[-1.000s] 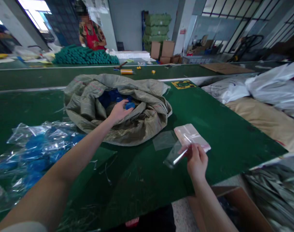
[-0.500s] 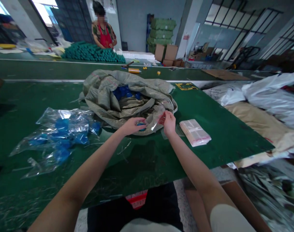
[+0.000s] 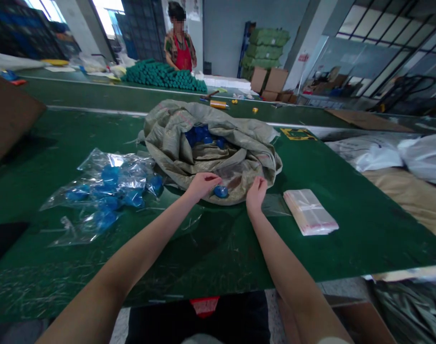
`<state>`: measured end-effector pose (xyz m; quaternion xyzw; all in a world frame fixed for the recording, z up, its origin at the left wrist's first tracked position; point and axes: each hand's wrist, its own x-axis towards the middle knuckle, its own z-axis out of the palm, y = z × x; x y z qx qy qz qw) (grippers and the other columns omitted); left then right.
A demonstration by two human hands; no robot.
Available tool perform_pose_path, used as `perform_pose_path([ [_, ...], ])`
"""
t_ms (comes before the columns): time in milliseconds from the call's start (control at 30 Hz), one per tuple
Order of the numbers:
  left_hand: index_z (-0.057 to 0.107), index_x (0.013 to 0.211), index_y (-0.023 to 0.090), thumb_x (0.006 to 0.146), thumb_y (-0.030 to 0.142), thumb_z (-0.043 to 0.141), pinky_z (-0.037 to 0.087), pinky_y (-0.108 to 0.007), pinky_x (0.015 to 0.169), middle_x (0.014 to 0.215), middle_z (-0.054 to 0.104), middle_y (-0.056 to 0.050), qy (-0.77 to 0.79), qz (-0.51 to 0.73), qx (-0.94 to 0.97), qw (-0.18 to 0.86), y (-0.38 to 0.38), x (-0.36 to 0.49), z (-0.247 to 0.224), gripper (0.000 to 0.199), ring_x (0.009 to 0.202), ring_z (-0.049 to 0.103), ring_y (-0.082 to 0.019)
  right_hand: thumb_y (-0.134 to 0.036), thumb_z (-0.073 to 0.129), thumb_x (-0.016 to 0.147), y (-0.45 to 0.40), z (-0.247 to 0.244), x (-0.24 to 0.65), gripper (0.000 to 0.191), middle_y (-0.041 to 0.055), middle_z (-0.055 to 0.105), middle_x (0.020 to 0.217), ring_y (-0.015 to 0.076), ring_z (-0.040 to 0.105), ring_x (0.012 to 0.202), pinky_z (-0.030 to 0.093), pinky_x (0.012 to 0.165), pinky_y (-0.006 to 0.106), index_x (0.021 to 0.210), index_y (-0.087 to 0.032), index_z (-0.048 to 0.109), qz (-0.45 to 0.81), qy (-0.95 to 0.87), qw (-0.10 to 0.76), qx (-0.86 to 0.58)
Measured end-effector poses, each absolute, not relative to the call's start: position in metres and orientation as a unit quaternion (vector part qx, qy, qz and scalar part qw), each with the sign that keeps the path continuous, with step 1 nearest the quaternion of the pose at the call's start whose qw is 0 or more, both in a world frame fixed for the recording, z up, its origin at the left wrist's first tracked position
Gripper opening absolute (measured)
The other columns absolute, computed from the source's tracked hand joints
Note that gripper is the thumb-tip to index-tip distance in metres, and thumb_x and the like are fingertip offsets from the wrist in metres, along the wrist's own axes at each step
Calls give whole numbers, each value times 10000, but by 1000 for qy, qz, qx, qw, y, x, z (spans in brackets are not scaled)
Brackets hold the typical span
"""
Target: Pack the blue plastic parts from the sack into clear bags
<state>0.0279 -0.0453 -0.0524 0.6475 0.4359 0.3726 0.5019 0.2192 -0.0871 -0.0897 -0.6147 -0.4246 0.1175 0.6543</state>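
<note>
A clear plastic bag (image 3: 235, 173) is stretched between my two hands over the near edge of a grey-green woven sack (image 3: 175, 143). My left hand (image 3: 202, 185) pinches one side of it, and my right hand (image 3: 256, 193) pinches the other. One blue round piece (image 3: 221, 191) sits low between the hands, seemingly inside the clear bag. More blue pieces (image 3: 201, 135) lie in the sack's opening. To the left are several clear bags with blue pieces (image 3: 110, 184) in them. A stack of flat clear bags (image 3: 310, 211) lies right of my right hand.
The green table (image 3: 218, 263) has a cardboard box (image 3: 10, 114) at its left. Across it, a person in a red apron (image 3: 183, 52) stands behind green rolls (image 3: 164, 76). White and tan sacks (image 3: 407, 186) lie at the right.
The view has turned left, so things sit further right. The blue piece has left my left hand's fingers and lies between the hands; my left hand now pinches the clear bag.
</note>
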Motion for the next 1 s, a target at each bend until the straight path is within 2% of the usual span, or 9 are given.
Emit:
perform_pose_path([
  [67,738,830,149,765,395,677,490,-272,739,816,739,-45,413,374,681,475,-43,29,-55,261,759,647,-163,-556,500,876,-96,-88,211,417,78,612,875,174,554,786,472,760,321,942,-155,596,53,-471,619,-626],
  [167,729,858,143,803,404,630,491,-283,786,864,739,-58,372,358,742,427,-42,31,-55,285,817,655,-179,-452,627,843,-103,-81,198,308,62,615,842,165,530,753,458,757,308,907,-153,670,52,-588,559,-583],
  [367,734,898,150,847,383,581,489,-274,765,888,740,-49,366,324,794,361,-47,29,-44,282,805,657,-180,-407,612,874,-103,-78,197,247,52,668,831,156,560,701,470,714,303,871,-190,731,140,-624,547,-540],
  [533,738,899,157,858,361,579,494,-262,732,881,745,-47,389,333,798,318,-51,31,-43,262,788,659,-177,-386,558,902,-108,-73,195,250,67,676,851,173,590,761,489,750,311,852,-197,714,124,-621,526,-568],
  [633,736,940,169,872,313,553,510,-277,789,949,742,-61,393,343,819,238,-56,32,-43,243,836,667,-185,-421,515,921,-108,-68,188,298,84,697,922,190,629,843,513,791,321,917,-195,710,158,-609,543,-556],
  [700,734,991,176,873,290,540,512,-303,865,1052,723,-81,379,329,847,178,-60,32,-41,254,932,669,-207,-460,562,888,-107,-68,184,312,86,714,983,198,657,885,533,814,326,971,-197,709,217,-586,566,-537],
  [800,728,1047,193,894,259,493,503,-324,929,1163,692,-83,357,298,875,140,-64,31,-37,288,1024,658,-217,-472,631,832,-102,-72,182,335,85,736,961,209,687,853,559,814,347,986,-185,710,285,-526,600,-532],
  [900,718,1066,194,911,239,478,507,-323,911,1119,707,-77,359,304,869,151,-63,31,-36,289,981,667,-205,-464,601,848,-100,-77,183,333,89,744,921,215,696,824,571,799,363,956,-171,716,299,-491,622,-531],
  [1000,712,993,175,891,327,579,511,-319,849,1016,722,-82,380,326,849,172,-60,32,-38,226,906,669,-207,-479,561,869,-102,-76,183,348,86,746,928,218,695,850,573,795,361,933,-177,722,307,-483,633,-521],
])
